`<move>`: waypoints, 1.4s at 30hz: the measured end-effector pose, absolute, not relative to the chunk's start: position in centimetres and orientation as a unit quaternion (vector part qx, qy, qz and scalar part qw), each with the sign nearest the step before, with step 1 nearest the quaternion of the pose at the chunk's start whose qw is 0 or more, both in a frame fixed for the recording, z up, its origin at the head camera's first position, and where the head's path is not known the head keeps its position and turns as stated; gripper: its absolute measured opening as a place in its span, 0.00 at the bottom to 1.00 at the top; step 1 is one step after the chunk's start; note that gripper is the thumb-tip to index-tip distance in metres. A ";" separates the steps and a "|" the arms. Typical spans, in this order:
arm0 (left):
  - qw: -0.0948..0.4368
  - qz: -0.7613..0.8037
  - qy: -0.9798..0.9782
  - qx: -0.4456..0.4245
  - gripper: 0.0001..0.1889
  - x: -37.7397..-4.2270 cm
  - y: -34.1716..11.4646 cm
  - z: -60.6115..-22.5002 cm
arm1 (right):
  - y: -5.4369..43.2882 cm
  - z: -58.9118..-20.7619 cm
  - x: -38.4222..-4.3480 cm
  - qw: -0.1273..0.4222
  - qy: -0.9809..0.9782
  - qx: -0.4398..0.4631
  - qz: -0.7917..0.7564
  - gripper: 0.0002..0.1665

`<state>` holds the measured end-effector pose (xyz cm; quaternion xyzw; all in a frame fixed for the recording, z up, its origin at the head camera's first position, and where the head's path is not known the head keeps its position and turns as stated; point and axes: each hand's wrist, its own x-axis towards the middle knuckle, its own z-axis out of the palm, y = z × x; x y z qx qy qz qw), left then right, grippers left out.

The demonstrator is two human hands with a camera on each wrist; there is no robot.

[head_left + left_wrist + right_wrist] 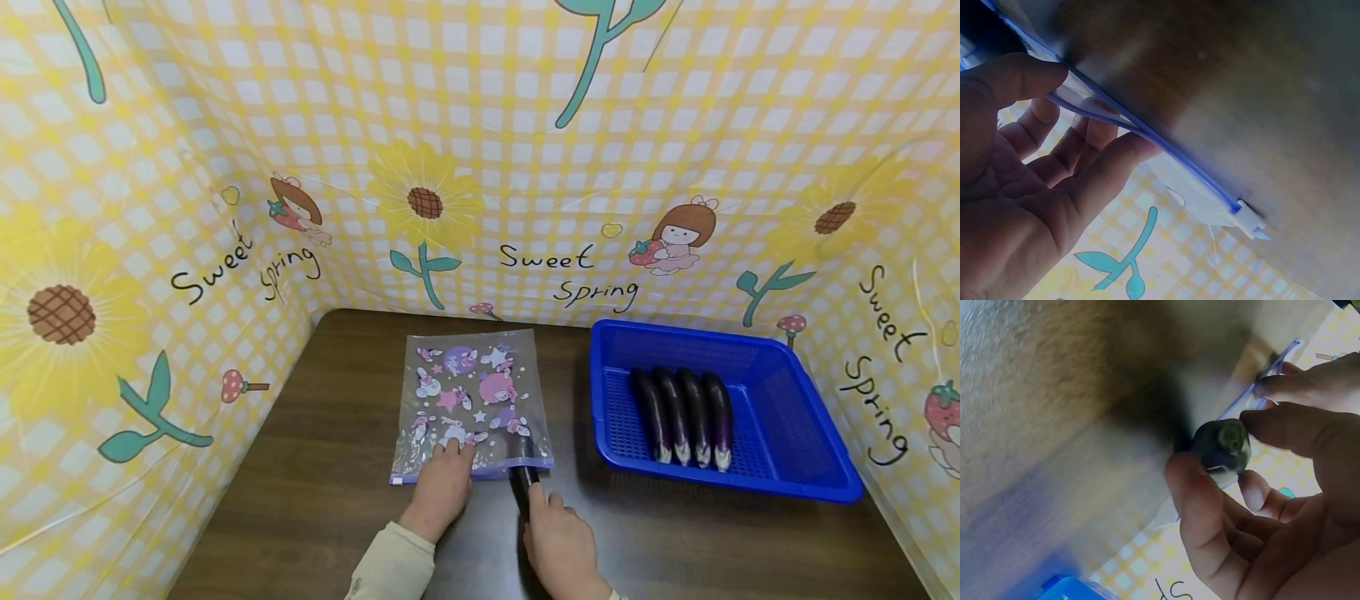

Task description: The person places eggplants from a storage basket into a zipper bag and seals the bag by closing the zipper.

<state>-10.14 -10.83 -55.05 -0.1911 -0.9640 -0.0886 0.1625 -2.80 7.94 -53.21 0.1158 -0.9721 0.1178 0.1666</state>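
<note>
- Purple eggplant (522,489) poked into the zip bag (476,398) near the bench's (300,500) back edge.
- Probably firm, slick; its stem end suited gripping.
- Right hand (562,540) curled round that end.
- Left hand (442,487), loosely curled, pinched the bag's mouth.

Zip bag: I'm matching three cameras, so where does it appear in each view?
Head: the zip bag lies below centre, left of the blue basket.
Left wrist: its purple edge slants from upper left down to the white slider.
Right wrist: part of that edge shows at upper right, beyond the eggplant.
Shared landmark: the left hand, at the bag's edge in every view.
</note>
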 end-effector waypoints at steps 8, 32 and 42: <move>0.159 -0.096 -0.964 -0.189 0.23 -10.1 -10.9 -55.2 | 7.5 -54.4 -3.7 0.190 -0.970 0.102 0.114 0.25; 0.183 -0.107 -0.958 -0.193 0.23 -10.0 -10.8 -55.0 | 6.8 -53.4 -6.5 0.156 -0.975 0.103 0.122 0.18; 0.171 -0.104 -0.961 -0.193 0.19 -10.0 -10.8 -54.9 | 7.1 -52.8 -3.8 0.162 -0.969 0.154 0.100 0.10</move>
